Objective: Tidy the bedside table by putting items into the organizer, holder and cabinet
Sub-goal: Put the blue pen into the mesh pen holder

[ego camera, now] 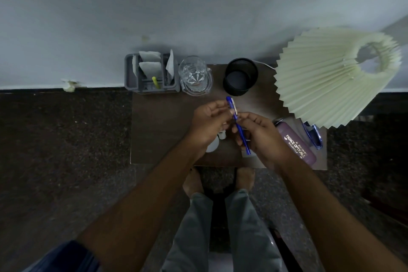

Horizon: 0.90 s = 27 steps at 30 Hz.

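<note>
Over the dark brown wooden bedside table, both hands hold a slim blue plastic pen, tilted with its cap toward 11 o'clock. The left hand pinches the capped upper end. The right hand curls round the lower barrel. From the pen, the grey plastic compartment organizer with white paper slips stands at 10 o'clock. The round black mesh holder is at 12, apart from the pen. A purple printed spectacle case lies at 3.
</note>
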Tool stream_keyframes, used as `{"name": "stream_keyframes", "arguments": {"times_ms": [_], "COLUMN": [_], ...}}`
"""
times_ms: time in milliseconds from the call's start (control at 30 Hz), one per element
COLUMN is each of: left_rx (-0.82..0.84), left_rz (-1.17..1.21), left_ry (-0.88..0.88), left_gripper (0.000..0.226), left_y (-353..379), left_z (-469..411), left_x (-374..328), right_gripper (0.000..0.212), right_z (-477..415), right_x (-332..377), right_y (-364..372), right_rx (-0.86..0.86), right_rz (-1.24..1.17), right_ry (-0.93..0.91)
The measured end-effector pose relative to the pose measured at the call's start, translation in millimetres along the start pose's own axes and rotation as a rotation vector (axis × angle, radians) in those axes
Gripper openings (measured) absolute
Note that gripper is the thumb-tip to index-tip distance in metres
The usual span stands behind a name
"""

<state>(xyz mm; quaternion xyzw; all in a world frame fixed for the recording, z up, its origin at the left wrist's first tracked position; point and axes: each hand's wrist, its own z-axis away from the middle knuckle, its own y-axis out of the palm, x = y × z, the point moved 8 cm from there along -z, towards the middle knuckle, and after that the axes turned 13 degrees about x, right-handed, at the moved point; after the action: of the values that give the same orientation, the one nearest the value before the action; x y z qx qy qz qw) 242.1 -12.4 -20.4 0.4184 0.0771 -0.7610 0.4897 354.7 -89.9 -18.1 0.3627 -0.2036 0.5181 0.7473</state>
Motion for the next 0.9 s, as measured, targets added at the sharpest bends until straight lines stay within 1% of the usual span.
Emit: {"name": "stream_keyframes", "arguments": {"times_ms": [100, 200, 367, 467, 567, 633, 700, 767, 900], "left_rx": [0.035, 0.057, 0.058, 0.106, 0.218, 0.284, 0.309, 0.319, 0.319], "left_rz": [-0.013, -0.082, -0.068, -0.036, -0.028, -0.040, -0.039, -0.035, -0.061], "left_ry": [0.051, 0.096, 0.088, 0.067, 0.043, 0.015, -0.014, -0.036, -0.016], "left_gripper": [0.040, 0.047, 0.028, 0.028, 0.025, 0.021, 0.020, 0.022, 0.024], "left_y": [5, 5, 4, 8, 17, 27, 35, 39, 39], "left_z": [2, 4, 6, 6, 6, 8, 10, 11, 12], "left_x": [-5, -12, -11, -8, -4, 0, 3, 5, -3], "right_gripper": [0.031, 0.038, 0.035, 0.045, 0.061, 0.064, 0.061, 0.054, 0.041], "right_z": [-4, -5, -4, -2, 2, 3, 3, 2, 0], "right_x": [-1, -3, 0, 2, 4, 4, 4, 3, 4], "right_y": [-3, -6, -3, 6, 12, 16, 18, 17, 14], "right_rx": [0.008, 0.037, 0.037, 0.085, 0.116, 0.135, 0.118, 0.065, -0.016], "right_rz": [-0.073, -0.015, 0.015, -0.051, -0.066, -0.050, -0.040, -0.056, -0.096], "right_ry": [0.052, 0.102, 0.125, 0.149, 0.191, 0.220, 0.230, 0.231, 0.210]}}
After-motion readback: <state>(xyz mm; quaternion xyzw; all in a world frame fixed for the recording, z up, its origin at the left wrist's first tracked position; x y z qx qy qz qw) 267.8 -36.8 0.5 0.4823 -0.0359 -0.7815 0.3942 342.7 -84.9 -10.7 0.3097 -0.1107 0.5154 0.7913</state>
